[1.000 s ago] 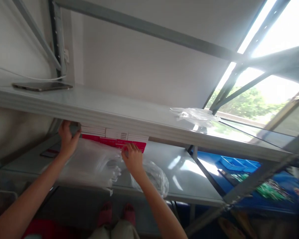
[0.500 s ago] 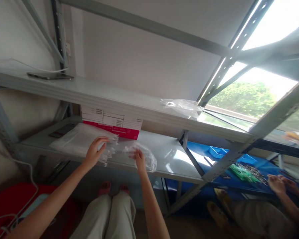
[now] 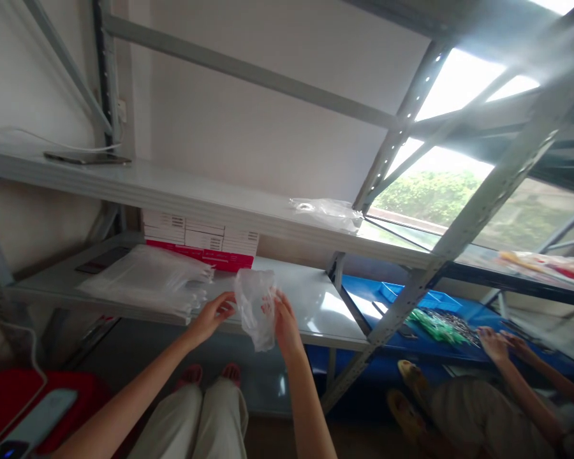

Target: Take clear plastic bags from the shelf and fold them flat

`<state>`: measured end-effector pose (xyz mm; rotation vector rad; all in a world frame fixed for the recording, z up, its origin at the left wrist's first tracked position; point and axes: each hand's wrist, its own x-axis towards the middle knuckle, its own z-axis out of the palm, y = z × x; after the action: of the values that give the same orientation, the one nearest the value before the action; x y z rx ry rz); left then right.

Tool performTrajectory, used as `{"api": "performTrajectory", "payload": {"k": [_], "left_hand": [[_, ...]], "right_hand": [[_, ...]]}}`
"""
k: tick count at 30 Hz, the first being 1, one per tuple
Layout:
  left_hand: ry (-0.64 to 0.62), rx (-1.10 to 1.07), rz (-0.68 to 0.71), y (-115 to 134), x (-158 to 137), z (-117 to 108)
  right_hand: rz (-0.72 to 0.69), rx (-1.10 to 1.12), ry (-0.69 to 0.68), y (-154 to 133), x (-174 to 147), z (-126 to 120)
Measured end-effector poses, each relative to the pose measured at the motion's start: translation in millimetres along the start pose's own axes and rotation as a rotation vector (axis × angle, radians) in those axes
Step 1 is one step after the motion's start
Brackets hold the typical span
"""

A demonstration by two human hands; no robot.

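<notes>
A clear, crumpled plastic bag (image 3: 255,312) hangs upright in front of the lower shelf, with my right hand (image 3: 286,322) gripping its right side. Some of the right fingers show through the film. My left hand (image 3: 216,313) is at the bag's left edge, fingers bent and somewhat apart; whether they touch the film is hard to see. To the left, a flat stack of clear plastic bags (image 3: 146,277) lies on the grey lower shelf (image 3: 310,290), its ruffled ends toward my left hand.
A white and red box (image 3: 198,239) stands behind the stack, beside a dark flat object (image 3: 103,260). Above runs an upper shelf (image 3: 210,197) with another plastic bag (image 3: 328,213) and a phone (image 3: 87,158). On the right, another person's hands (image 3: 497,342) are over a blue table (image 3: 354,290).
My right hand has raised the bag off the shelf and turned it upright. My left hand has moved right, away from the stack to the bag's edge. The view has shifted right.
</notes>
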<state>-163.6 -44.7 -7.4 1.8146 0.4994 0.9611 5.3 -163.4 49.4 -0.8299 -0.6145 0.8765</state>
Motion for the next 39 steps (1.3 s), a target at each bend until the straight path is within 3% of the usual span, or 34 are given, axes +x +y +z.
{"api": "performTrajectory", "payload": {"k": [4, 8, 10, 13, 16, 20, 28, 32, 36, 39], "left_hand": [[-0.100, 0.068, 0.029, 11.0, 3.6, -2.9], [0.173, 0.164, 0.109, 19.7, 7.7, -9.1], [0.237, 0.164, 0.166, 27.6, 7.4, -11.2], [0.055, 0.121, 0.231, 44.4, 0.6, -13.0], [-0.104, 0.077, 0.204, 60.7, -13.7, -15.2], [-0.096, 0.001, 0.126, 70.5, -32.7, -18.2], [-0.061, 0.152, 0.195, 68.4, -34.7, -12.8], [-0.016, 0.082, 0.062, 62.1, -32.9, -15.6], [-0.085, -0.041, -0.026, 54.4, -35.0, -14.2], [-0.105, 0.011, -0.026, 53.3, -36.2, -8.5]], "right_hand": [[0.020, -0.018, 0.047, 12.6, -2.1, 0.5], [0.038, -0.016, 0.042, 20.7, -3.7, 6.8], [0.053, 0.000, 0.033, 22.9, -3.7, 9.6], [0.068, 0.032, 0.041, 24.7, -4.6, 12.5], [0.057, 0.052, 0.072, 24.6, -8.2, 13.6], [0.081, 0.073, 0.083, 23.9, -14.8, 14.6], [0.087, -0.004, 0.018, 28.9, -24.7, 20.7], [0.086, -0.101, -0.094, 26.4, -24.5, 16.3], [0.052, -0.133, -0.066, 24.2, -21.4, 12.3], [0.022, -0.187, -0.079, 24.8, -22.2, 13.8]]}}
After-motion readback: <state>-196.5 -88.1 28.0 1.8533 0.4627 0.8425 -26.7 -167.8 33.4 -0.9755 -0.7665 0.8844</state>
